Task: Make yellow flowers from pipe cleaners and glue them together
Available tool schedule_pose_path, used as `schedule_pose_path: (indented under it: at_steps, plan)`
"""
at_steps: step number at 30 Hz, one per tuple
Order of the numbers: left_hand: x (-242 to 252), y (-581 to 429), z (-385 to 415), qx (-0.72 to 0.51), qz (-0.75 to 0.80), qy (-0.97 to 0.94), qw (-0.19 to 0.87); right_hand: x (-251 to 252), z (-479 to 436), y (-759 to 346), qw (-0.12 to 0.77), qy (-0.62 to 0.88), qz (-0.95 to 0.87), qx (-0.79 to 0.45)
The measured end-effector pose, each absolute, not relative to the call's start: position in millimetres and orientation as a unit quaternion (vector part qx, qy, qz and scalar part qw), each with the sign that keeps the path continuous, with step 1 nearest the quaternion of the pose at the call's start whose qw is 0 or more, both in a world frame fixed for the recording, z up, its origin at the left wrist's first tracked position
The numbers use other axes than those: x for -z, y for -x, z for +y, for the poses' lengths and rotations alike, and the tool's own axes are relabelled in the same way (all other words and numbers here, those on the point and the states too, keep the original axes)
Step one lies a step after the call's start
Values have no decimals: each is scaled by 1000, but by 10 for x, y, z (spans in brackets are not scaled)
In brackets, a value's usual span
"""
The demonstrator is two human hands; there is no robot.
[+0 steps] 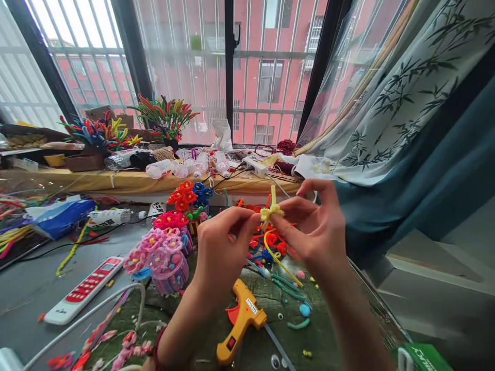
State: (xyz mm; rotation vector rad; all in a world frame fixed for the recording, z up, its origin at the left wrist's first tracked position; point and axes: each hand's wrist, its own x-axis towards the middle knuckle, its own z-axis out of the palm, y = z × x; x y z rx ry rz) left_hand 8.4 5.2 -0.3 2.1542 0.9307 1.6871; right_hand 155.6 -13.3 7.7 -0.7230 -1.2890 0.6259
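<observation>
Up over the worktable, a pale yellow pipe cleaner (273, 210) is bent into small loops, with one end sticking upward. My left hand (226, 245) pinches its left side between thumb and finger. From the right, my right hand (315, 219) grips the same piece, thumb against the loops, other fingers curled. Below them lie loose red pipe cleaners (273, 238) and a yellow pipe cleaner strand (276, 257). A yellow hot glue gun (243, 322) rests on the table under my hands.
Pipe-cleaner flower pots (170, 257) stand left of my left hand. A red-and-white remote (87, 288) and a plastic bottle (112, 217) lie farther left. Googly eyes (275, 360) and teal pieces (297, 323) are scattered in front. A power strip (255, 167) sits on the sill.
</observation>
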Motion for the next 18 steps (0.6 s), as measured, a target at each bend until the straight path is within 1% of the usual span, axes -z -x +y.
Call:
schedule_pose_path:
  at_steps: [2,5,6,7,13,18]
  plan:
    - [-15,-80,55,-565,323,-699,297,-73,-141,-1524,700,328,-593,-224]
    - [-16,-74,68,-536,281,-595,529,-44,-140,-1517,694,325,-615,-186]
    - [-11,-75,75,-525,269,-556,586,-31,-139,-1520,691,323,-621,-180]
    - [-5,-77,83,-517,264,-529,619,-19,-137,-1522,688,320,-627,-175]
    - [-5,-71,120,-479,268,-467,693,14,-134,-1561,662,295,-664,-182]
    - [-6,-50,134,-469,276,-458,703,27,-121,-1618,639,274,-690,-201]
